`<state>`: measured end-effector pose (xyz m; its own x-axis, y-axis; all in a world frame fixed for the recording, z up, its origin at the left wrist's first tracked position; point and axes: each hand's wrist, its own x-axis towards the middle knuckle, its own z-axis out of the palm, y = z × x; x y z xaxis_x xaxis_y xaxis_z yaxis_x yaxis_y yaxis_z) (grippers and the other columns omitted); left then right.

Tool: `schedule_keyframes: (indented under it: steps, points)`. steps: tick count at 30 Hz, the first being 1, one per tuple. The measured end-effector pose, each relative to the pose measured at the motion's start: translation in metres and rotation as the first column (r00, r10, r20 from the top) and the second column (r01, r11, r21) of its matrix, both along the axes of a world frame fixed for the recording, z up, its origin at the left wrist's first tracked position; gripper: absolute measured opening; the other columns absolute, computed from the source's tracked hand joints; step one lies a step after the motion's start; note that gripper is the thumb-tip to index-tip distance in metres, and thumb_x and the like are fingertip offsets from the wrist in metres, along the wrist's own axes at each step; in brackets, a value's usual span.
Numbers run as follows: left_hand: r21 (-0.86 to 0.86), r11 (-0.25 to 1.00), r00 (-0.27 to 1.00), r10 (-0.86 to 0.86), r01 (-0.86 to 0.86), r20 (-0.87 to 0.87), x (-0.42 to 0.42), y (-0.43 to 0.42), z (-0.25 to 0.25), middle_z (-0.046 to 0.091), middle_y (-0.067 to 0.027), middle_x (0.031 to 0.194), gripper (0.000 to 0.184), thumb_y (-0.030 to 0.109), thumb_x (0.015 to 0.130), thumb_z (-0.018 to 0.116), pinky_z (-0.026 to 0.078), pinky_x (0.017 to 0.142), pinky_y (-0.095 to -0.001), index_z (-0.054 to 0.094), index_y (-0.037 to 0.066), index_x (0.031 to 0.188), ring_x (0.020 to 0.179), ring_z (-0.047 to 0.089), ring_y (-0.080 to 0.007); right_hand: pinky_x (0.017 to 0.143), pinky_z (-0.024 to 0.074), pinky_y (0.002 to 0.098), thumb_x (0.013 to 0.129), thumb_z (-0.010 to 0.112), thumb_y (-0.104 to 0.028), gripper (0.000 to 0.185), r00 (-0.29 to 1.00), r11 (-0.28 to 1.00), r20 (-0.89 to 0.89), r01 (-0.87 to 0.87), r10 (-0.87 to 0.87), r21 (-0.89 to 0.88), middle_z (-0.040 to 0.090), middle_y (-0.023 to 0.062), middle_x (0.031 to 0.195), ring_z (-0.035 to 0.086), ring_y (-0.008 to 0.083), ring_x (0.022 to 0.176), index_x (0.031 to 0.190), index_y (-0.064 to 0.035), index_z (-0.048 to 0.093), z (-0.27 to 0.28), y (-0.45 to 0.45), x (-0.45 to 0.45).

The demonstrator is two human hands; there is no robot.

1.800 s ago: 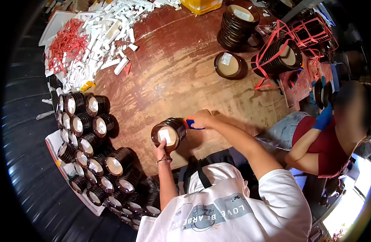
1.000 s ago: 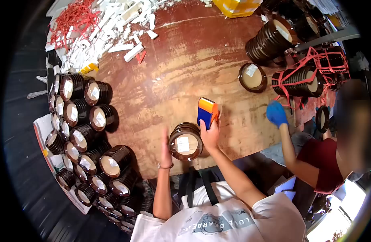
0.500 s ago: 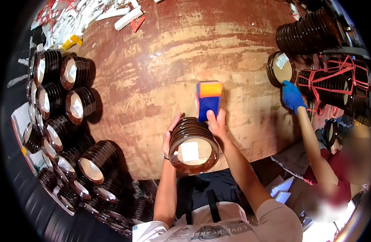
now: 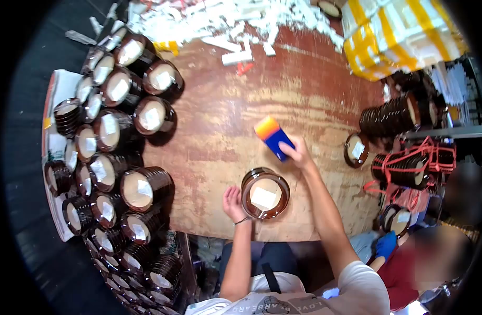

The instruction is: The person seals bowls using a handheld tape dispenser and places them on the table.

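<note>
A short stack of glossy brown round dishes (image 4: 265,197) stands in front of me near the table's front edge. A white paper square (image 4: 264,198) lies on its beige top face. My right hand (image 4: 297,152) is closed on a blue box-shaped object with an orange end (image 4: 276,139), held above the table beyond the stack. What kind of object it is I cannot make out. Just left of the stack is my left hand (image 4: 233,203), its fingers loosely apart and holding nothing, with a small gap to the dishes.
Many similar dish stacks (image 4: 144,189) crowd the left side. White foam scraps (image 4: 236,23) cover the far edge, beside a yellow-taped foam box (image 4: 403,31). To the right are red-strapped stacks (image 4: 403,170), a single dish (image 4: 356,150) and a co-worker's blue-gloved hand (image 4: 386,244).
My left hand has come off the stack. My right hand has swung the blue and orange object away, now tilted. The co-worker's gloved hand has left the dish at right. The view has shifted.
</note>
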<state>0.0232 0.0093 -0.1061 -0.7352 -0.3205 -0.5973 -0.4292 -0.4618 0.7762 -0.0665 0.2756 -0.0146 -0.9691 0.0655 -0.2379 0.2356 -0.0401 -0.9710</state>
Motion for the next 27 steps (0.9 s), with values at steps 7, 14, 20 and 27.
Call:
schedule_keyframes:
  steps: [7, 14, 20, 27]
  points:
    - [0.248, 0.458, 0.503, -0.599, 0.853, -0.623, -0.101, -0.053, 0.213, 0.062, -0.0046, 0.091, 0.031, 0.035, 0.106, 0.053, 0.043, 0.058, -0.0195, 0.052, 0.007, 0.117, 0.071, 0.056, -0.0074, 0.078, 0.0527, 0.0395, 0.081, 0.077, -0.027, 0.037, 0.865, 0.837, -0.081, -0.449, 0.495, 0.313, 0.069, 0.0219, 0.092, 0.067, 0.0299, 0.084, 0.102, 0.0037, 0.071, 0.229, -0.024, 0.064]
    - [-0.312, 0.281, 0.147, -0.909, 0.908, -0.39, -0.071, -0.068, 0.266, 0.064, -0.0069, 0.074, 0.03, 0.024, 0.103, 0.057, 0.047, 0.06, -0.0295, 0.063, 0.001, 0.086, 0.065, 0.061, -0.0161, 0.078, 0.0519, 0.0318, 0.091, 0.071, -0.026, 0.037, 0.913, 0.918, 0.212, -0.378, 0.348, 0.123, 0.071, 0.0125, 0.087, 0.064, 0.0157, 0.079, 0.114, 0.0034, 0.069, 0.236, -0.102, 0.158]
    - [-0.714, 0.337, 0.215, -0.942, 0.613, -0.259, -0.104, -0.114, 0.177, 0.059, -0.019, 0.075, 0.026, 0.024, 0.097, 0.062, 0.046, 0.062, -0.0387, 0.062, 0.001, 0.085, 0.067, 0.057, -0.0338, 0.076, 0.0525, 0.0325, 0.093, 0.069, -0.032, 0.04, 0.837, 0.855, 0.445, -0.456, 0.318, 0.246, 0.071, 0.0125, 0.085, 0.064, 0.014, 0.077, 0.114, 0.0015, 0.069, 0.259, -0.091, 0.175]
    - [-0.895, 0.12, 0.504, -0.854, 0.429, 0.127, -0.153, -0.111, 0.019, 0.064, -0.0159, 0.077, 0.027, 0.032, 0.095, 0.064, 0.051, 0.064, -0.0445, 0.065, 0.007, 0.087, 0.072, 0.065, -0.0357, 0.058, 0.0481, 0.031, 0.093, 0.069, -0.037, 0.039, 0.665, 0.693, 0.738, -0.584, 0.111, 0.422, 0.064, 0.0051, 0.066, 0.058, 0.0111, 0.058, 0.09, 0.0023, 0.07, 0.356, -0.055, 0.119]
